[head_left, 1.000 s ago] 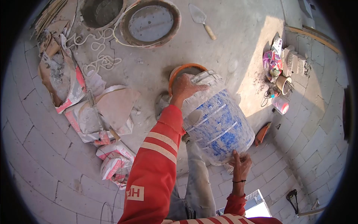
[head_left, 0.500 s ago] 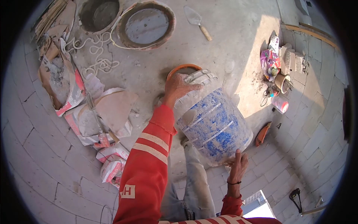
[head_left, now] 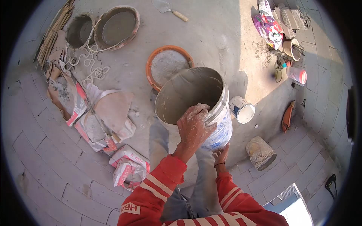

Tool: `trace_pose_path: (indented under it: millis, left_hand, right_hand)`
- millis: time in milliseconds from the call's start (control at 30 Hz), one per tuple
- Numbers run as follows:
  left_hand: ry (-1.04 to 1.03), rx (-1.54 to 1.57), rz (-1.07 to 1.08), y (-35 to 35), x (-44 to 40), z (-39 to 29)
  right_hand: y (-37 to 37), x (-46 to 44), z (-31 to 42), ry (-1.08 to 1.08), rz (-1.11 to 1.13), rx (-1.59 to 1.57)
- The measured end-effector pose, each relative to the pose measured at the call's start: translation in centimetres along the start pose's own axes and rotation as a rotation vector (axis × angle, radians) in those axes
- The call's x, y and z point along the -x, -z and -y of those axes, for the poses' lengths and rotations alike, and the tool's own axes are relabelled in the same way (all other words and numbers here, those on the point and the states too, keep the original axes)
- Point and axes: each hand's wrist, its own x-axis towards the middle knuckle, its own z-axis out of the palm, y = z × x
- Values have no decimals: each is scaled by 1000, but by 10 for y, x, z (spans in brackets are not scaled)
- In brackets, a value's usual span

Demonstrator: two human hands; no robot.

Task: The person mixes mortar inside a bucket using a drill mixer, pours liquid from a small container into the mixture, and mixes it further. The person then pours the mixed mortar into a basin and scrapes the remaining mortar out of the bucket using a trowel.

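Observation:
A large white and blue bucket (head_left: 218,132), smeared with grey, is tilted so its open mouth and grey-coated inside show. My left hand (head_left: 194,130) grips its rim on the near side, fingers over the edge. Under the bucket's lower end is my right hand (head_left: 221,154), its fingers partly hidden by the bucket. Just beyond the bucket's mouth an orange-rimmed basin (head_left: 151,62) with grey-white material stands on the floor, partly covered by the bucket. A small white pail (head_left: 243,110) lies to the right, near the bucket's side.
Two round tubs (head_left: 136,32) (head_left: 80,32) and a rope (head_left: 90,62) are at the upper left. A trowel (head_left: 169,10) lies at the top. Torn bags (head_left: 130,165) line the left. A dirty bucket (head_left: 260,152) and an orange shard (head_left: 288,116) are at the right.
The bucket has turned from showing its side to showing its open mouth. The orange-rimmed basin is more exposed, and the small pail and dirty bucket have come into view.

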Motion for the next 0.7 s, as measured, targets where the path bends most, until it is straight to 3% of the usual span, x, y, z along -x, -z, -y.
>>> trace_pose_path:
  millis: [67, 167, 367, 500, 567, 700]
  left_hand:
    - [-130, -77, -28, -25, 40, -12]
    - [-324, -199, -14, -61, 112, -11]
    - [-509, -357, 98, -107, 193, 66]
    - [-432, -400, 152, -153, 222, 115]
    - [-352, -444, 206, -176, 276, 138]
    - [-28, -519, 253, -180, 322, 144]
  right_hand:
    - [6, -51, -48, -89, 179, -35]
    - [12, -99, -68, -177, 464, 261]
    - [67, -142, -30, 53, 501, 283]
    - [142, -166, -19, 62, 427, 392]
    - [190, -168, -25, 43, 381, 456]
    - [230, -164, -10, 81, 341, 595]
